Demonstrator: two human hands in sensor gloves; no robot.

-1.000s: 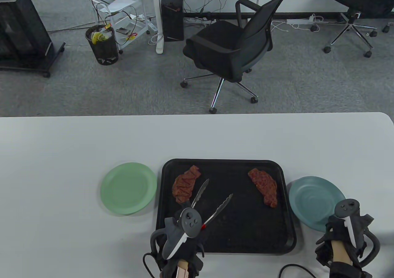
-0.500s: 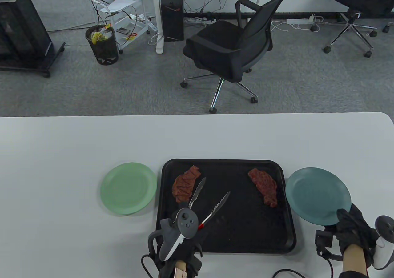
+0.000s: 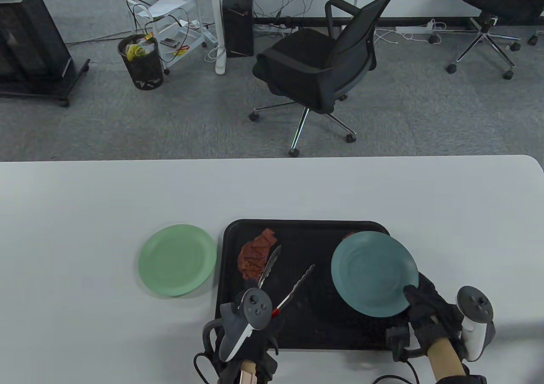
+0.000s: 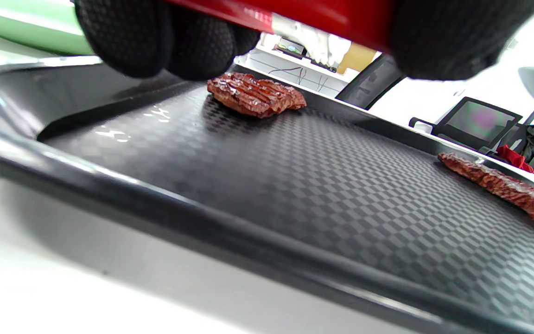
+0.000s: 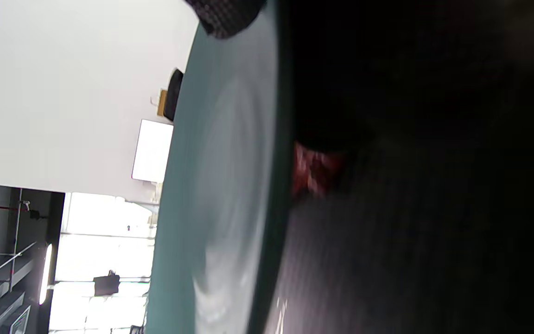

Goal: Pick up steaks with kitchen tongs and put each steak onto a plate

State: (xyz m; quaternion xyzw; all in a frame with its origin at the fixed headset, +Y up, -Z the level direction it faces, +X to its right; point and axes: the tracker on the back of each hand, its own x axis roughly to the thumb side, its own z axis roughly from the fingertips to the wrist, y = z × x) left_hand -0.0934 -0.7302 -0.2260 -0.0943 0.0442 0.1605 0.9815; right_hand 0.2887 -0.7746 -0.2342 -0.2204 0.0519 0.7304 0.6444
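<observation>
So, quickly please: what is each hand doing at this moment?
Left hand: grips the tongs, whose arms are spread over the tray.
Right hand: holds the blue plate by its edge, above the tray.

A grey carpet floor (image 3: 170,116) fills the upper half of the table view. A black office chair (image 3: 323,65) on a chrome star base stands at upper centre, a second chair (image 3: 497,1) at the upper right corner. At upper left sit a black mesh waste bin (image 3: 141,63), a white wire cart (image 3: 174,22) and a dark cabinet (image 3: 29,44) on casters. A black box (image 3: 238,18) stands by white legs; cables trail along the wall.
</observation>
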